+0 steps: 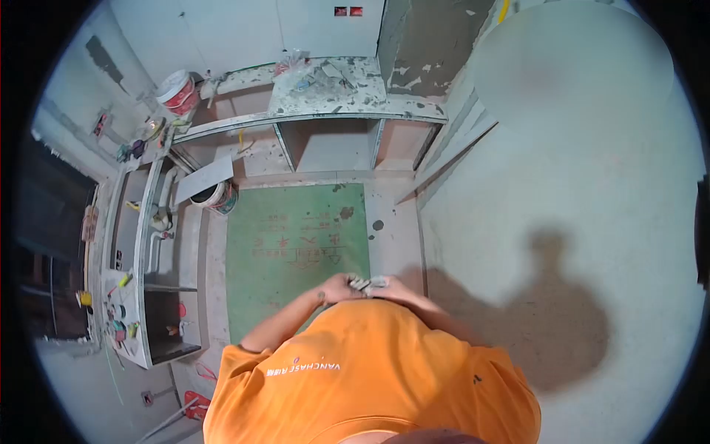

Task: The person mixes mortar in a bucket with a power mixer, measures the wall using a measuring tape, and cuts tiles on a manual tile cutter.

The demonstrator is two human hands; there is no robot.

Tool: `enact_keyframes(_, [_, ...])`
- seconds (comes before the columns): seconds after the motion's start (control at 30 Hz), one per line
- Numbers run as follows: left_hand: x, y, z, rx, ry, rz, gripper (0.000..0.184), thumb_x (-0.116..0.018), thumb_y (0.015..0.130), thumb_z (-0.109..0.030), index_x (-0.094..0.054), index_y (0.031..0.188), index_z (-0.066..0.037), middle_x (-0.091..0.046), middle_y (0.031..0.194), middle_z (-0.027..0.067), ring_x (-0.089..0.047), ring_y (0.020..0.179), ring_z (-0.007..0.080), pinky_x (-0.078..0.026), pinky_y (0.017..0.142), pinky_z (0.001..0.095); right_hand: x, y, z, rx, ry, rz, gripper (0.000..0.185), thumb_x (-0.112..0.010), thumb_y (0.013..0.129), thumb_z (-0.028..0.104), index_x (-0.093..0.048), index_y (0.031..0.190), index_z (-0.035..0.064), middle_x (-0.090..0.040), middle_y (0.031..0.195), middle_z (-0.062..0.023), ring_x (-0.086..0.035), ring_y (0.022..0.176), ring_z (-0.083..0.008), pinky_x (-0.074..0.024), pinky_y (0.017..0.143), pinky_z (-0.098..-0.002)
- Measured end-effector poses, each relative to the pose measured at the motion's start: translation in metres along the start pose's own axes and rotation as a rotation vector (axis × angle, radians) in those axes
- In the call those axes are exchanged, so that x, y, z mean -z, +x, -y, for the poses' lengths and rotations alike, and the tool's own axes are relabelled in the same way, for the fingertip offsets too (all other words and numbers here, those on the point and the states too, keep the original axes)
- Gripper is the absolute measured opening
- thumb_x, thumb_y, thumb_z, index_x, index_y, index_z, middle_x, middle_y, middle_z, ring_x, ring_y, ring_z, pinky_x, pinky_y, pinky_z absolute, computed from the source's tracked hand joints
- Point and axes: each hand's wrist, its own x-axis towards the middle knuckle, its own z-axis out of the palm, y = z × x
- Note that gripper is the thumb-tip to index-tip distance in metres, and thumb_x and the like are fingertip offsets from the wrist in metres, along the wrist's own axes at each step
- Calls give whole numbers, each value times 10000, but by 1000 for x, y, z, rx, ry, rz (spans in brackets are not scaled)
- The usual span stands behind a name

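Close together in front of the orange shirt (370, 348), my two hands meet at waist height. My left hand (337, 288) has its fingers curled in toward the middle. Opposite it, my right hand (396, 288) is also closed. Between them shows a small whitish, grey-streaked thing (378, 281), partly covered by the fingers; its kind is too small to tell. Below the hands lies a green printed floor sheet (296, 229) with red lettering and dark stains.
A bucket (220, 198) with a pale board (205, 179) across it stands on the floor ahead left. Open-fronted counter frames run along the far and left sides. A white-and-red bucket (177, 94) and a plastic bag (293, 65) sit by the far counter. A bare wall (562, 200) rises right.
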Motion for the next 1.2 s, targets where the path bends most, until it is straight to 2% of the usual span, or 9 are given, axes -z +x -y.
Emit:
enact_keyframes(0.13, [72,45,-60,-73,74,22,408,-814,824,-176,-622,1155,-32,-691,1032,36,-635,954,129,-521,864,293,44,53,51,3,270,-19,314,-677,915,197,-670,1173,18,-687,1072,-41,-613,980,-125,-493,872,-304])
enact_keyframes(0.33, [171,104,-136,-77,-160,47,370,-802,839,-163,-628,1141,-37,-689,1028,40,-634,950,132,-518,859,287,104,167,89,-43,698,65,300,-657,955,203,-650,1193,20,-662,1046,-18,-599,929,-116,-499,801,-288])
enact_keyframes(0.5, [253,140,-169,-78,-163,-207,336,-785,859,-156,-634,1129,-23,-693,1021,42,-627,955,125,-515,841,272,164,289,163,-30,527,178,334,-642,974,247,-637,1220,21,-664,1045,-24,-604,941,-118,-499,804,-288])
enact_keyframes(0.67, [318,156,-253,-77,-25,-251,332,-783,863,-166,-640,1127,-25,-697,1023,36,-623,963,118,-513,842,284,215,350,242,-18,440,271,308,-631,977,277,-670,1144,20,-673,1030,-33,-612,912,-123,-501,799,-288])
enact_keyframes(0.77, [358,184,-269,-135,-59,-242,347,-723,920,-278,-645,1159,-39,-702,1013,34,-623,958,118,-512,846,299,245,390,259,15,406,298,288,-634,968,274,-682,1102,24,-676,1013,-35,-615,897,-128,-503,792,-286])
enact_keyframes(0.9, [403,227,-319,-87,274,-324,327,-625,964,-341,-646,1149,-72,-700,985,64,-662,903,143,-535,794,337,272,431,268,-150,751,237,162,-616,947,164,-664,1055,54,-644,967,-31,-608,835,-144,-506,740,-290])
enact_keyframes(1.07, [490,311,-310,-314,442,-108,378,-581,964,-394,-652,1187,-96,-679,978,57,-665,872,150,-534,743,339,305,483,279,-44,935,-31,208,-604,943,185,-681,1063,34,-675,973,-48,-636,875,-159,-523,754,-309])
enact_keyframes(1.17, [524,338,-348,83,93,248,412,-618,923,-256,-613,1293,-74,-674,1024,68,-629,883,119,-516,762,297,313,477,285,-64,937,-189,205,-596,948,184,-681,1058,33,-681,965,-54,-648,885,-169,-533,757,-317])
enact_keyframes(1.2, [529,346,-350,92,71,271,412,-618,923,-256,-613,1293,-74,-674,1024,68,-629,883,119,-516,762,297,313,475,299,-98,941,-236,205,-599,950,190,-680,1053,33,-678,947,-52,-644,870,-167,-529,740,-311])
